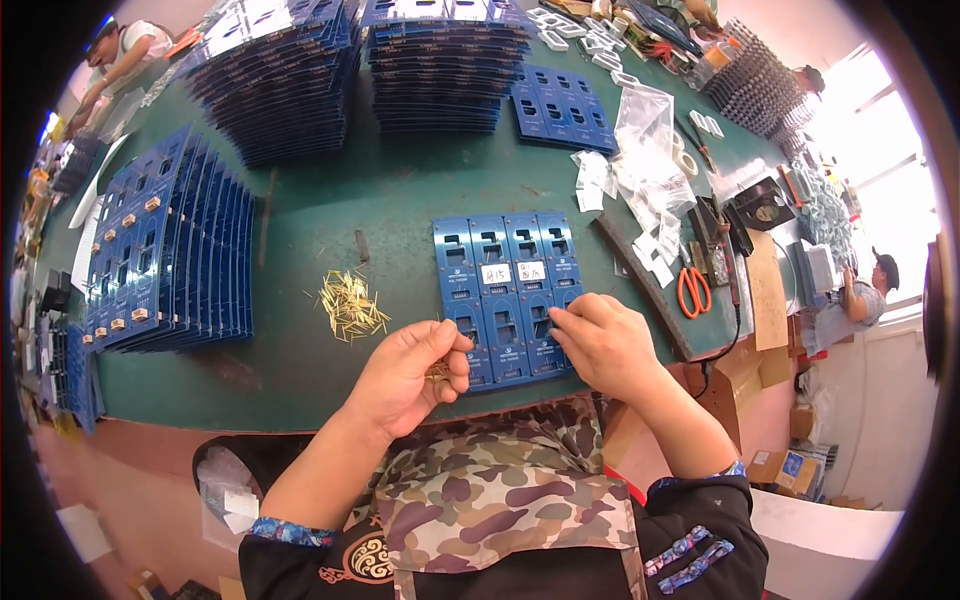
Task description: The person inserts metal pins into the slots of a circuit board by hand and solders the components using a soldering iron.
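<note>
A blue circuit board panel [508,310], divided into several units with cutouts, lies flat on the green table in front of me. Two white handwritten labels sit on its upper half. My left hand [415,370] is curled closed at the panel's lower left corner, with thin brass-coloured pins [438,371] showing between its fingers. Over the panel's right edge, my right hand [605,345] has thumb and fingertips pinched together; whatever is between them is too small to make out. A loose pile of brass-coloured pins [350,306] lies to the left of the panel.
Tall stacks of blue panels [440,85] stand at the back, and another stack [180,250] leans at left. To the right are a dark metal bar [640,285], orange-handled scissors [693,292], plastic bags [650,150] and a small black fan [763,205]. Other people sit at the table's far sides.
</note>
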Tool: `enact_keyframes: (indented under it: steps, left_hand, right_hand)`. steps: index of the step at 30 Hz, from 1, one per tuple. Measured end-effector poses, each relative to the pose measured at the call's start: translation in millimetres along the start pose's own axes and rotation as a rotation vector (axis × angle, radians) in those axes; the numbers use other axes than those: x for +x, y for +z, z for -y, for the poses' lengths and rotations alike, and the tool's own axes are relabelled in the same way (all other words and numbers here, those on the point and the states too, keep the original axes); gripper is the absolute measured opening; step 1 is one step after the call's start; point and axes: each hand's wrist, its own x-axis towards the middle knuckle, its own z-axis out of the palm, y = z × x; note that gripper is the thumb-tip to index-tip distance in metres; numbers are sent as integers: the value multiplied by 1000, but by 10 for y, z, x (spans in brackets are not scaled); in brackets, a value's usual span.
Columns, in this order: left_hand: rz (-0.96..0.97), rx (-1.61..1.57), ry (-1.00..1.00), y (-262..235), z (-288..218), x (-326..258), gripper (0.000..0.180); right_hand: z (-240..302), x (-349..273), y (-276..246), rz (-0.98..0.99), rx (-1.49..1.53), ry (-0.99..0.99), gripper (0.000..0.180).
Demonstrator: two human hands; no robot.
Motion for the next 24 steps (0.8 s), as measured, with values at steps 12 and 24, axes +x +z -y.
enact_keyframes:
  steps: [12, 24]
  left_hand:
    - [-10, 7, -14, -13, 0, -3, 29]
    - [42, 27, -6, -11, 48, 18, 31]
  right_hand:
    - [53, 19, -19, 3, 102, 42, 17]
    - [520, 607, 161, 123, 809, 152, 29]
